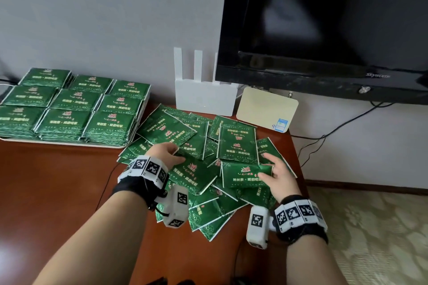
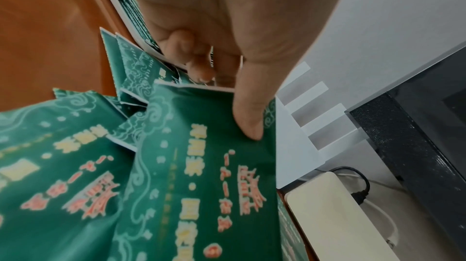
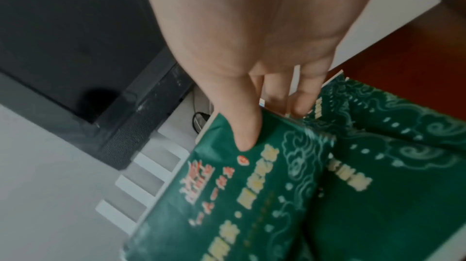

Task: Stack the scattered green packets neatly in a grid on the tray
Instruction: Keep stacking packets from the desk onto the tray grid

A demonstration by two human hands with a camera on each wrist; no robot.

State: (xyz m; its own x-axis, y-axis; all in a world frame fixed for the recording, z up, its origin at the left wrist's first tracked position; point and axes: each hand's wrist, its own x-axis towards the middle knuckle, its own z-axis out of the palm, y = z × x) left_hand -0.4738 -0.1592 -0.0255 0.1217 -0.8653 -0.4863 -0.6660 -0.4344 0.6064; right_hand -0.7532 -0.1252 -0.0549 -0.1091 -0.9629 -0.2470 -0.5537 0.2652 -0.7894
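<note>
You've got a packet in each hand right now: your left hand (image 1: 165,154) pinches one packet (image 1: 193,174) at its far edge, thumb on top and fingers curled under, and your right hand (image 1: 279,170) grips another packet (image 1: 245,174) by its right end, thumb pressed on the face. Both sit over the loose pile (image 1: 208,146) in the middle of the frame, on the brown table (image 1: 58,180). The tray (image 1: 69,143), at the left of the frame, already carries a three-by-three grid of stacks (image 1: 69,106), well apart from your hands. Watch the risks: these wrappers look slick, so a pinch at one edge could let a packet swing or slip out on the way over. The pile overlaps heavily, so lifting may drag neighbours off the table's right edge (image 1: 298,157), which looks close. The stacks look tall, so a careless drop could nudge one askew. As for writing, the television (image 1: 324,30) at upper right reads "SKYWORTH" on its lower frame. The packets carry Chinese characters in cream and red, too blurred to read. The white router (image 1: 203,97) and the cream box (image 1: 266,109) show nothing legible.
</note>
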